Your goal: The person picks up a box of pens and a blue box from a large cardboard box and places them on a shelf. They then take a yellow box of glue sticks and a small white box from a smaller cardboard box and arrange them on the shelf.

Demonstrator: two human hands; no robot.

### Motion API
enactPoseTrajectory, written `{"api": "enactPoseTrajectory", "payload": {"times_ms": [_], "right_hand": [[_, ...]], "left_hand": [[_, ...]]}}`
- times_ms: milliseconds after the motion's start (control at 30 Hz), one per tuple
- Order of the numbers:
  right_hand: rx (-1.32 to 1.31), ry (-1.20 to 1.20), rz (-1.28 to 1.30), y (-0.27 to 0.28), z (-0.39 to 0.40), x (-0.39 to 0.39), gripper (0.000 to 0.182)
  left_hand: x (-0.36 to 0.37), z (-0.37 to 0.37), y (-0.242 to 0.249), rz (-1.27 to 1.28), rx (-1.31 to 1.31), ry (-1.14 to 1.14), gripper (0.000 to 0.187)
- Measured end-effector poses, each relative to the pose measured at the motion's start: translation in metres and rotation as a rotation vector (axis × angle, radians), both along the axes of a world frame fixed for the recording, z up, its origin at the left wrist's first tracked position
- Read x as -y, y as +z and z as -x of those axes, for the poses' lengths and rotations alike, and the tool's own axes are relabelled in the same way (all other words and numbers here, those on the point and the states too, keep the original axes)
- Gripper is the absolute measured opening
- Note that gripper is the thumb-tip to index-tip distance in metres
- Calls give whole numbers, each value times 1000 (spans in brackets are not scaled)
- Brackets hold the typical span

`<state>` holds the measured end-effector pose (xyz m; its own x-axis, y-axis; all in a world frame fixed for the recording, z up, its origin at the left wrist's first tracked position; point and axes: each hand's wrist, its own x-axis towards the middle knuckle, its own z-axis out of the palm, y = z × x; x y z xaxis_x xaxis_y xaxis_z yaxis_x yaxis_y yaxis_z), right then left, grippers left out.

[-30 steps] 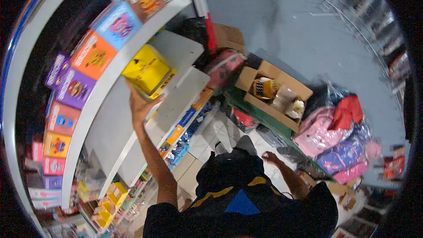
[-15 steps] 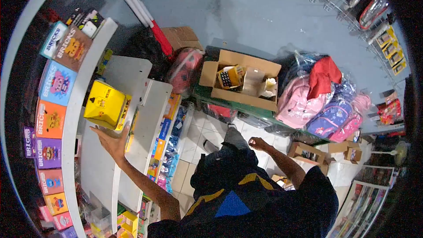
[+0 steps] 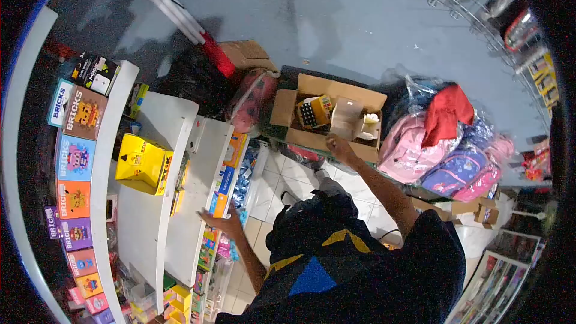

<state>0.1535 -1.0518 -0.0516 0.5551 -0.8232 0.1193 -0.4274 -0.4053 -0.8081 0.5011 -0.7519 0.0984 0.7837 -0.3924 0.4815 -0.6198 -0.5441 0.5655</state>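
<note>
A yellow display box (image 3: 143,165) sits on the upper white shelf, apart from my hands. My left hand (image 3: 224,222) is open, its fingers stretched out over the edge of a lower shelf beside small boxed goods. At the near rim of an open cardboard carton (image 3: 333,147), my right hand (image 3: 343,150) hovers with its fingers loosely bent and nothing showing in them. Inside the carton lie a yellow box with rows of dark round tops (image 3: 314,112), an opened pale carton (image 3: 346,117) and a white item (image 3: 371,121).
Boxes marked BRICKS (image 3: 77,155) line the top shelf at left. Plastic-wrapped backpacks (image 3: 441,156) and a red cloth (image 3: 447,114) are heaped right of the carton. Red-and-white poles (image 3: 174,12) lean on the wall. A glass-fronted case (image 3: 493,279) stands at lower right.
My left hand has left the yellow display box and drawn back toward my body. My right hand has moved up to the carton's near rim. The view has shifted slightly.
</note>
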Motion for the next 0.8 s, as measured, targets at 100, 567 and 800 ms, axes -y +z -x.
{"api": "enactPoseTrajectory", "payload": {"times_ms": [100,567,800], "right_hand": [[-249,-11,-251,12,-39,41,55],[-198,-176,-105,-76,-84,89,37],[24,-291,-298,40,-64,72,24]], "left_hand": [[-28,38,-52,-340,-283,167,104],[-38,121,-22,-138,-494,-10,39],[25,136,10,-264,-469,-238,35]]}}
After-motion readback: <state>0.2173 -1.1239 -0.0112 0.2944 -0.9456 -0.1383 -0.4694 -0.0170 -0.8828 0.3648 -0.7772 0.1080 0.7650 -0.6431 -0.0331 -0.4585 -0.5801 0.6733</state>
